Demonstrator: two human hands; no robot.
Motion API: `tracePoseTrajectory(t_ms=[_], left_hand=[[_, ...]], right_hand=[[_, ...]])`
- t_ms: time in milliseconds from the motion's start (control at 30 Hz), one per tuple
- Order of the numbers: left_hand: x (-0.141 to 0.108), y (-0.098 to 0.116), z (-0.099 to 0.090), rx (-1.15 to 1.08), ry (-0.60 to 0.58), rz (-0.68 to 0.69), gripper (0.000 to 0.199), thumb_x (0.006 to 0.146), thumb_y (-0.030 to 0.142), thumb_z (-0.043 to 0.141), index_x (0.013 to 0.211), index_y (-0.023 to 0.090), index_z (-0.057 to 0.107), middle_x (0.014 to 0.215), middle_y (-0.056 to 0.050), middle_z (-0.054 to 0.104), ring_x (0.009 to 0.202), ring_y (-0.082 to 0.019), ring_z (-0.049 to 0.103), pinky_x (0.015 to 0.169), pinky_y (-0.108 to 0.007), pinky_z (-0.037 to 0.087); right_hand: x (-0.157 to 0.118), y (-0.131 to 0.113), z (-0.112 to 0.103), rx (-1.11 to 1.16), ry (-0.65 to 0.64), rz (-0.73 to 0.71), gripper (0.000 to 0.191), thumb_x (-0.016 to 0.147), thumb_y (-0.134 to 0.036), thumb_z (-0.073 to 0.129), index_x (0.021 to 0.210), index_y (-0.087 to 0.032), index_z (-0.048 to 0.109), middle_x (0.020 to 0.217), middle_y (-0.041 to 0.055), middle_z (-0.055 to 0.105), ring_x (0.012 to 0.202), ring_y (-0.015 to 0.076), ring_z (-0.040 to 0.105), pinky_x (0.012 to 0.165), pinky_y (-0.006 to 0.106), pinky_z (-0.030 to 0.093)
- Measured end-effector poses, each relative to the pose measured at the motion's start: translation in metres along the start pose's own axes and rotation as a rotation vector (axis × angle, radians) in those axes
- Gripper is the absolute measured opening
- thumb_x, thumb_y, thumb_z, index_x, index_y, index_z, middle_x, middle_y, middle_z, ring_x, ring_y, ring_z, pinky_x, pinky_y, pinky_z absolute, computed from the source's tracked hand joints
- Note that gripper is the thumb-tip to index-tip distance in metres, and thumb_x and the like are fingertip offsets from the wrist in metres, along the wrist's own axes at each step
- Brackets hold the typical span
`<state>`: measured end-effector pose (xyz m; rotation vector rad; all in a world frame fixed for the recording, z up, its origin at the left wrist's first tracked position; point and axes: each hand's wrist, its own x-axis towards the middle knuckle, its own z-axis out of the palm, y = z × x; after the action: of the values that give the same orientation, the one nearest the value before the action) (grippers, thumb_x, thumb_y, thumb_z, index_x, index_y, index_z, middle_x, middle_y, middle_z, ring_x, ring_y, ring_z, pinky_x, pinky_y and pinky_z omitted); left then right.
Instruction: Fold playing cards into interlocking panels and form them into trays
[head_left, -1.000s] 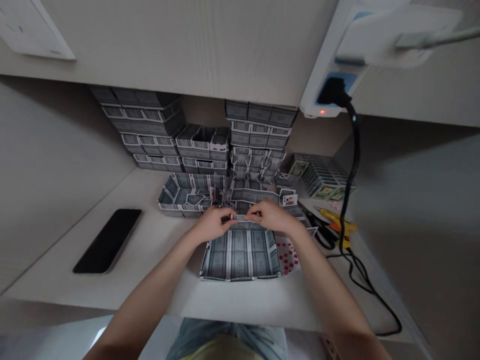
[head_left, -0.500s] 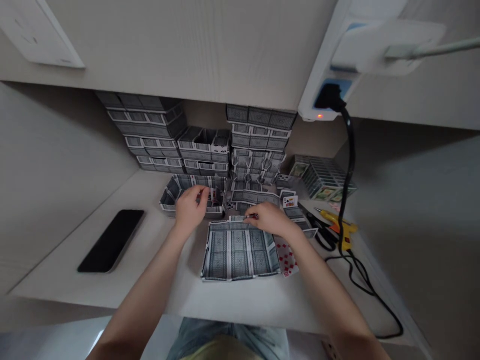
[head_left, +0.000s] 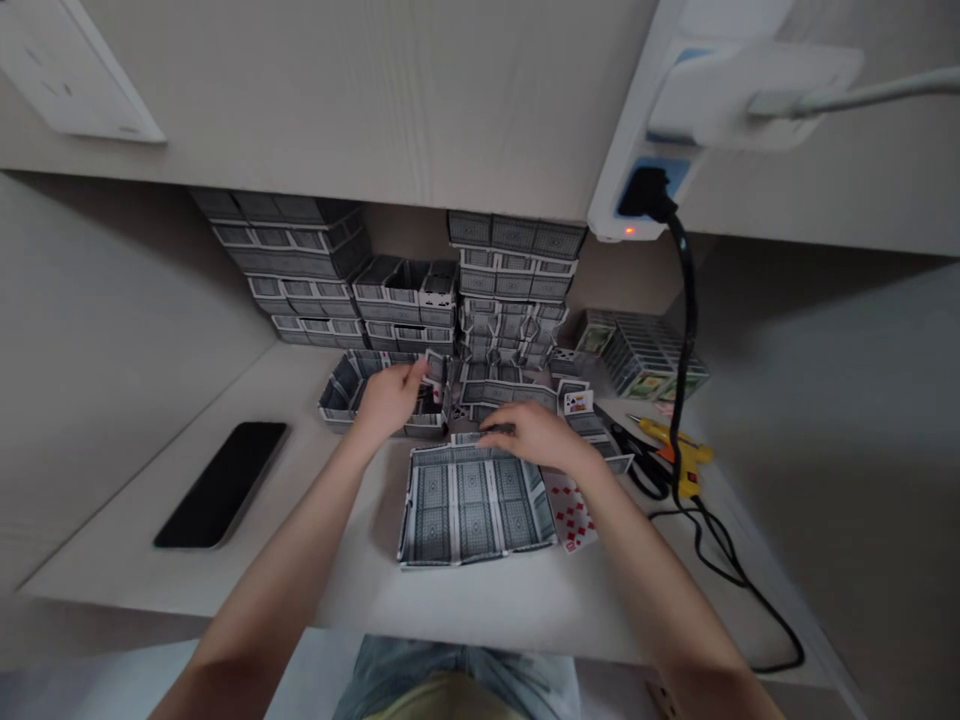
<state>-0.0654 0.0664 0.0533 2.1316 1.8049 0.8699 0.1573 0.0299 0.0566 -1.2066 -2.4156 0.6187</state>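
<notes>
One rectangular patterned-card box lies by the right hand.

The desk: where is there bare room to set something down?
Bare patches: between the phone and the near tray, partly under the left forearm, and in a strip between that tray and the front edge of the desk. Crowded: beyond the tray, card boxes and loose cards; at right, scissors, glue gun and black cord.
</notes>
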Motion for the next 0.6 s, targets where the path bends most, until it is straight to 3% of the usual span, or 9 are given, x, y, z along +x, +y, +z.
tracePoseTrajectory(t_ms=[100, 200, 267, 333, 433, 600], left_hand=[[-0.012, 0.016, -0.005, -0.301, 0.148, 0.123, 0.042, 0.085, 0.042, 0.031, 0.097, 0.016, 0.062, 0.092, -0.005, 0.065, 0.084, -0.015, 0.058, 0.074, -0.024, 0.042], [-0.028, 0.039, -0.004, -0.462, 0.114, 0.307, 0.034, 0.084, 0.035, 0.036, 0.095, 0.017, 0.062, 0.097, -0.005, 0.063, 0.091, -0.016, 0.055, 0.082, -0.027, 0.041], [-0.035, 0.051, 0.0, -0.483, 0.04, 0.442, 0.029, 0.084, 0.03, 0.038, 0.094, 0.018, 0.062, 0.096, -0.005, 0.063, 0.091, -0.015, 0.055, 0.085, -0.03, 0.04], [-0.04, 0.056, 0.006, -0.459, 0.013, 0.519, 0.024, 0.083, 0.026, 0.041, 0.091, 0.018, 0.062, 0.094, -0.005, 0.063, 0.091, -0.015, 0.055, 0.085, -0.03, 0.041], [-0.044, 0.053, 0.017, -0.364, 0.031, 0.529, 0.018, 0.08, 0.027, 0.047, 0.083, 0.017, 0.061, 0.097, -0.006, 0.059, 0.094, -0.015, 0.053, 0.085, -0.029, 0.042], [-0.047, 0.039, 0.033, -0.116, -0.181, 0.51, 0.021, 0.079, 0.029, 0.047, 0.097, 0.022, 0.057, 0.099, -0.002, 0.059, 0.09, -0.014, 0.056, 0.078, -0.027, 0.045]], right_hand=[[0.003, -0.003, -0.001, 0.16, 0.218, 0.026, 0.027, 0.078, -0.04, 0.049, 0.086, -0.021, 0.065, 0.086, 0.0033, 0.065, 0.075, 0.0143, 0.057, 0.065, 0.023, 0.038], [0.007, -0.005, 0.001, 0.345, 0.413, 0.118, 0.032, 0.08, -0.042, 0.045, 0.091, -0.017, 0.062, 0.084, 0.004, 0.064, 0.071, 0.0135, 0.056, 0.061, 0.023, 0.04], [0.009, -0.003, 0.0, 0.418, 0.467, 0.165, 0.033, 0.078, -0.043, 0.045, 0.086, -0.015, 0.061, 0.073, 0.0027, 0.062, 0.064, 0.0129, 0.054, 0.055, 0.022, 0.039], [0.009, 0.001, -0.003, 0.428, 0.483, 0.176, 0.031, 0.077, -0.042, 0.048, 0.078, -0.014, 0.061, 0.062, 0.0008, 0.058, 0.058, 0.0118, 0.052, 0.05, 0.021, 0.037], [0.004, 0.009, -0.014, 0.379, 0.465, 0.15, 0.026, 0.076, -0.038, 0.051, 0.076, -0.015, 0.061, 0.061, 0.0001, 0.058, 0.055, 0.0116, 0.052, 0.049, 0.021, 0.037], [-0.012, 0.013, -0.033, 0.106, 0.214, -0.002, 0.013, 0.075, -0.026, 0.053, 0.08, -0.019, 0.064, 0.079, 0.0014, 0.065, 0.071, 0.0144, 0.058, 0.064, 0.023, 0.041]])
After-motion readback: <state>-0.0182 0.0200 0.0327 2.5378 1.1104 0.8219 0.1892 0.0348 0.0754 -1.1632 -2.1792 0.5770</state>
